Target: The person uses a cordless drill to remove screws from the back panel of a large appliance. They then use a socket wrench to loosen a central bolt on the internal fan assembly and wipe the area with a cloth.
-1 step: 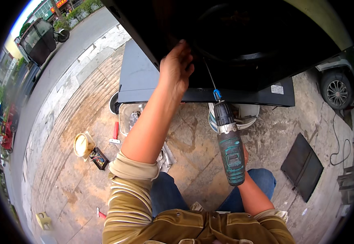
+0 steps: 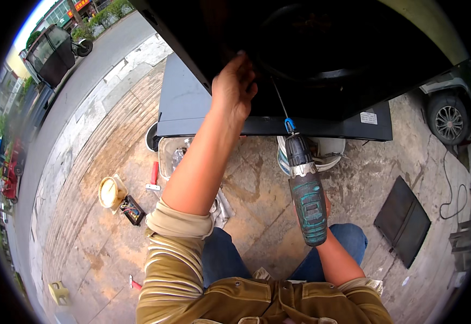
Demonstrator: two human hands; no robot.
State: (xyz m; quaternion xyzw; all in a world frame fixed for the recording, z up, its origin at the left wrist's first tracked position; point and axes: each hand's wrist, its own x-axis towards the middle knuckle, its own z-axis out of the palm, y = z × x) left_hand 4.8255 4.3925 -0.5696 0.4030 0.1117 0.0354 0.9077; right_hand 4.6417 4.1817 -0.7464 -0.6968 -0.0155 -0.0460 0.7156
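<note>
A large black metal housing (image 2: 203, 32) with a round opening fills the top of the view, tilted above a second dark panel-like body (image 2: 178, 89). My left hand (image 2: 234, 86) is against the inner side of the housing, its index finger stretched out and the other fingers loosely bent. Nothing shows in it. My right hand (image 2: 328, 208), mostly hidden behind the tool, grips a black and teal cordless drill (image 2: 308, 202). From the drill's blue-collared chuck end a long thin bit (image 2: 279, 97) runs up to the housing's dark underside. Whether its tip meets a screw is too dark to tell.
On the paved ground stand a clear tub (image 2: 166, 162), a white bucket (image 2: 327, 154), and a cream-coloured container (image 2: 108, 191) beside a small black box with wires (image 2: 132, 210). A red-handled scraper (image 2: 154, 175) lies nearby. A flat black panel (image 2: 403, 221) lies right, near a parked car (image 2: 449, 119).
The black housing's upper left edge has shifted very slightly to the left. My hands and the drill are almost where they were.
</note>
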